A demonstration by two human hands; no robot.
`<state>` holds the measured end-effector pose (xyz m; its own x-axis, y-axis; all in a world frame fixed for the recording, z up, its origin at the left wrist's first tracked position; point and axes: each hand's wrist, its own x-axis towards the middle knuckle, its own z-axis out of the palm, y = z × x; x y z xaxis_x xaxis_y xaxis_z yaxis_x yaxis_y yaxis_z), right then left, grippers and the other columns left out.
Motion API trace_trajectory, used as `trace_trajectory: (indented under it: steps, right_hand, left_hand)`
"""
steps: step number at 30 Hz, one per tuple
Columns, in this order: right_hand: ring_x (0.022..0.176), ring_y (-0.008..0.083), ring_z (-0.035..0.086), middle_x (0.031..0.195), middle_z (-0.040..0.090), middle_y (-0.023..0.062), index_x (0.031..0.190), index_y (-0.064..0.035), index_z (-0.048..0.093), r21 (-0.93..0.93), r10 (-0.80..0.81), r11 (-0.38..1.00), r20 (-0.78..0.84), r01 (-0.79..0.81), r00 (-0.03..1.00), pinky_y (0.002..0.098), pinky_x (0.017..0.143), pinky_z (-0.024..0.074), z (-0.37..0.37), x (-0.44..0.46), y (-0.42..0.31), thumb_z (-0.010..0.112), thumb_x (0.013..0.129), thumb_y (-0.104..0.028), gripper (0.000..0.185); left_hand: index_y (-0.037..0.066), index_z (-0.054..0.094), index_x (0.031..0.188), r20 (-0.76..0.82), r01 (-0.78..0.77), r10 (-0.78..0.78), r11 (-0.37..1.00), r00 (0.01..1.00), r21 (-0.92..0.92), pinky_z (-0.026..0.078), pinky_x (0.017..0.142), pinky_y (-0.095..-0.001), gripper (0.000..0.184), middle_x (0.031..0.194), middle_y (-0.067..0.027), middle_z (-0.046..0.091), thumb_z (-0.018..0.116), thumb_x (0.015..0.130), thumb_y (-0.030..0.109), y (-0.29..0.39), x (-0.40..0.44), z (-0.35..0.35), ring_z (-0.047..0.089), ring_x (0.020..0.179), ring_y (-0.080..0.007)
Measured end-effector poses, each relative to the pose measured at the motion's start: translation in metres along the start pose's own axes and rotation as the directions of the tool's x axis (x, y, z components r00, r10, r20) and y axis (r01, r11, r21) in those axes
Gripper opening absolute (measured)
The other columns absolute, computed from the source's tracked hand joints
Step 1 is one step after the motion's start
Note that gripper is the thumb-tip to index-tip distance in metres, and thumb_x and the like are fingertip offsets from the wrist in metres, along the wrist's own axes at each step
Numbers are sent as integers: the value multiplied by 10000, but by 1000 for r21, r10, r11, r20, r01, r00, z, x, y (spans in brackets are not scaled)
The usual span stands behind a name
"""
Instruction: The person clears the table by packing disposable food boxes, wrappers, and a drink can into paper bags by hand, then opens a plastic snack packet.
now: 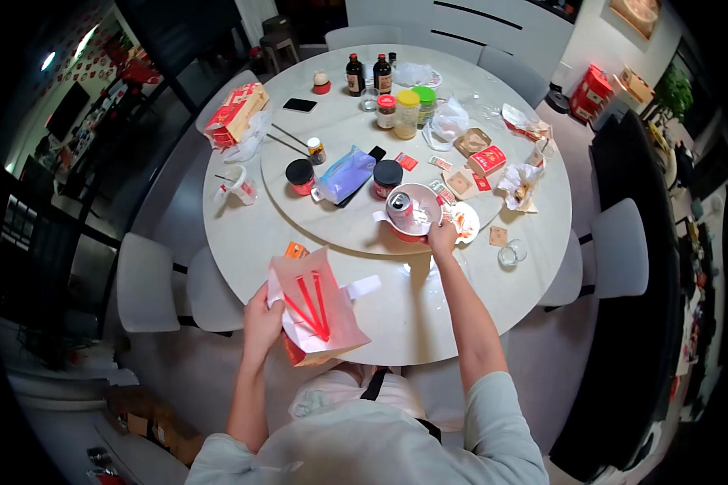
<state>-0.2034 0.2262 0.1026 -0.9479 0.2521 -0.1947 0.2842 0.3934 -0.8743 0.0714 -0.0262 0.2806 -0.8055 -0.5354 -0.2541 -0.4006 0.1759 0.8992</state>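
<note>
My left hand [262, 323] is closed on the side of a paper bag [348, 317], which is tilted with its mouth toward me over the table's near edge. Three red straw-like sticks [315, 311] show against its pale inside. My right hand [442, 238] grips the near right rim of a paper bucket [430, 200]. Inside the bucket lies a silver-topped drink can [399, 206], tilted, with crumpled white bits beside it. A sauce-stained white paper [466, 221] lies right next to my right hand. Just beyond the bag is a small orange packet [296, 250].
The round table [510, 283] carries a raised turntable [299, 220] with black-lidded jars [301, 176], a purple tissue pack [348, 173], coloured-lid jars [407, 113] and food wrappers [522, 184]. A glass [511, 252] stands at right, a cup [239, 186] at left, dark bottles [355, 75] behind.
</note>
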Motion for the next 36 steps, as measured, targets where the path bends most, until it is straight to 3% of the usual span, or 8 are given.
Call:
trace_trajectory:
  steps: [13, 14, 18, 22, 25, 27, 30, 36]
  right_hand:
    - [473, 137, 588, 695, 622, 103, 929, 89, 616, 366, -193, 930, 410, 33, 891, 236, 443, 512, -180, -70, -175, 473, 793, -47, 240]
    - [476, 136, 591, 704, 625, 111, 928, 97, 618, 352, -201, 935, 441, 37, 875, 237, 448, 519, -188, -80, -187, 474, 788, -44, 245]
    - [545, 132, 607, 727, 631, 98, 945, 82, 626, 248, -162, 969, 588, 14, 792, 241, 461, 524, -189, -115, -203, 503, 788, -75, 254]
    - [543, 147, 608, 738, 606, 89, 897, 77, 612, 173, -29, 976, 705, -133, 708, 250, 498, 539, -159, -128, -187, 513, 797, -63, 198]
    - [537, 155, 612, 745, 598, 94, 875, 74, 604, 138, 45, 970, 711, -202, 702, 251, 488, 537, -141, -124, -169, 497, 804, -42, 173]
    - [534, 157, 613, 740, 599, 94, 880, 76, 605, 125, 63, 969, 714, -215, 698, 250, 489, 538, -134, -118, -158, 494, 803, -38, 177]
    - [547, 181, 630, 758, 616, 110, 893, 95, 606, 74, 46, 989, 659, -125, 751, 262, 502, 548, -132, -122, -158, 483, 809, -43, 203]
    - [604, 232, 670, 746, 646, 204, 978, 103, 608, -175, -119, 941, 633, 291, 765, 303, 507, 555, -109, -130, -150, 488, 775, -14, 263]
  left_hand:
    - [-30, 543, 1176, 194, -141, 158, 985, 968, -98, 464, 820, -295, 389, 999, -131, 665, 466, 800, 32, 17, 39, 84, 629, 932, -192]
    - [7, 562, 1152, 119, -397, 405, 914, 907, -86, 481, 446, -260, 376, 841, -58, 620, 446, 795, 22, -9, 55, 97, 593, 588, -113]
    - [13, 543, 1198, 299, -124, 122, 992, 947, -11, 511, 738, -274, 332, 1003, -64, 621, 516, 868, 44, 13, 55, 101, 604, 880, -125]
    - [-20, 529, 1180, 271, -385, 472, 867, 839, -317, 431, 922, -274, 314, 1123, -78, 584, 544, 874, 47, 5, 51, 99, 528, 1054, -129]
    - [-2, 547, 1159, 263, -255, 308, 943, 915, -215, 519, 568, -266, 311, 971, -84, 637, 537, 854, 60, 2, 52, 94, 629, 744, -139]
    - [-9, 551, 1152, 279, -146, 220, 953, 935, -265, 502, 666, -285, 308, 982, -81, 636, 516, 855, 63, -10, 57, 90, 614, 826, -146]
    - [-21, 559, 1136, 294, 2, 88, 956, 952, -292, 486, 749, -308, 313, 1005, -80, 634, 469, 845, 49, -17, 55, 81, 599, 881, -150]
    - [-2, 576, 1106, 206, -258, 282, 956, 937, -136, 503, 667, -310, 289, 877, -114, 655, 463, 850, 68, -36, 62, 79, 644, 791, -177]
